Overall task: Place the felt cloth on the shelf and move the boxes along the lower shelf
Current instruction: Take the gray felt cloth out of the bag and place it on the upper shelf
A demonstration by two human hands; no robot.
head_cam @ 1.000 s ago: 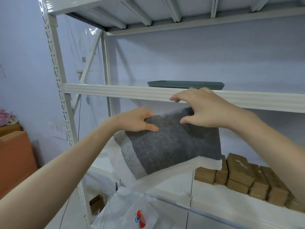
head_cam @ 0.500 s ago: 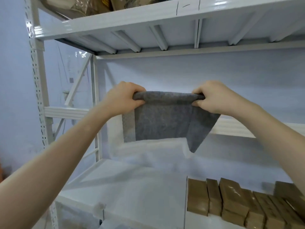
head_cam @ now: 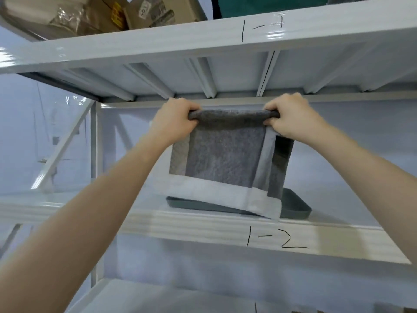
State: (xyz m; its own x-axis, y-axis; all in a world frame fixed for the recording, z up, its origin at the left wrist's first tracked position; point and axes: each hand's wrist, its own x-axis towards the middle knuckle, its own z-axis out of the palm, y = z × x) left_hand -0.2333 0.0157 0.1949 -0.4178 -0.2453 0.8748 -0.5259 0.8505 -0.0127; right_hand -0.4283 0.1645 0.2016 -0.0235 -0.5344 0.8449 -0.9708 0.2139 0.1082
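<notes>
A grey felt cloth (head_cam: 225, 159) in a clear plastic sleeve hangs in the air in front of the white metal rack. My left hand (head_cam: 174, 123) grips its top left corner and my right hand (head_cam: 291, 119) grips its top right corner. The cloth's top edge is just under the upper shelf marked "1-1" (head_cam: 203, 39). Its lower edge hangs over the middle shelf marked "1-2" (head_cam: 203, 224). Only the brown corners of the boxes (head_cam: 406, 310) show on the lower shelf at the bottom right.
A dark green shallow tray (head_cam: 293, 207) lies on the middle shelf behind the cloth. Cardboard boxes and plastic-wrapped goods (head_cam: 108, 14) fill the top shelf. The rack's left upright (head_cam: 94, 154) and a diagonal brace stand at the left. A pale blue wall is behind.
Both hands have raised the cloth from below the middle shelf to just under the upper shelf. My view has tilted up, so the boxes have slipped nearly out of sight.
</notes>
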